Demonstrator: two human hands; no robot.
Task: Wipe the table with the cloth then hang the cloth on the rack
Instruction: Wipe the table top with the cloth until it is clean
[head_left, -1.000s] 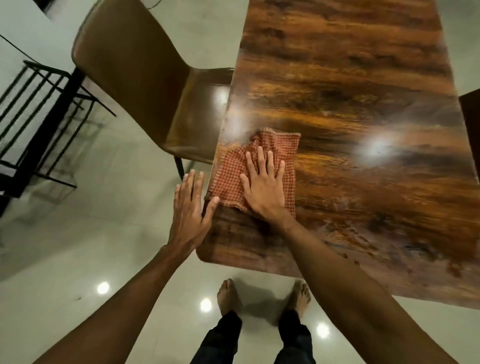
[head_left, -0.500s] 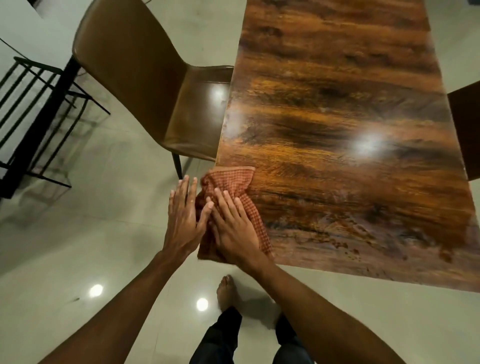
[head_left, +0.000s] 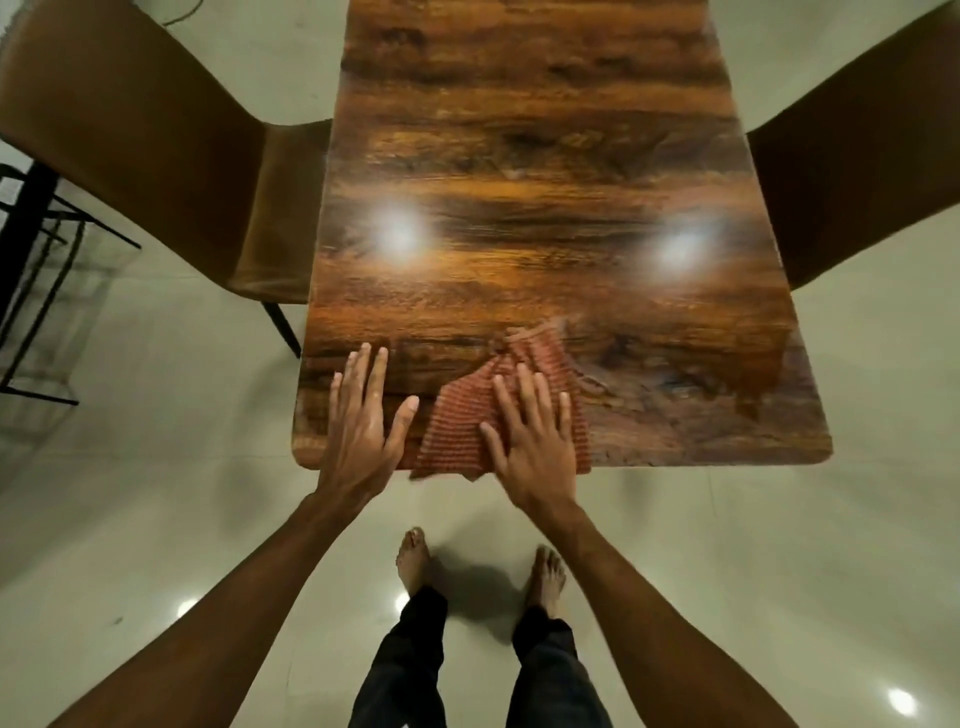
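A red checked cloth (head_left: 462, 415) lies crumpled on the near edge of the glossy wooden table (head_left: 519, 182), one corner hanging slightly over the edge. My right hand (head_left: 530, 436) presses flat on the cloth with fingers spread. To its left, my left hand (head_left: 363, 415) rests flat on the bare tabletop, its thumb close to the cloth. The black metal rack (head_left: 36, 270) stands on the floor at the far left, partly cut off by the frame.
A brown chair (head_left: 156, 156) is tucked against the table's left side and another brown chair (head_left: 852, 171) against the right side. Pale tiled floor (head_left: 156, 519) surrounds the table. My bare feet (head_left: 415, 556) stand just short of the near edge.
The cloth and my right hand have slid from the table's left corner to the middle of the near edge. My left hand moved from beside the table onto its top. The view now faces the table squarely.
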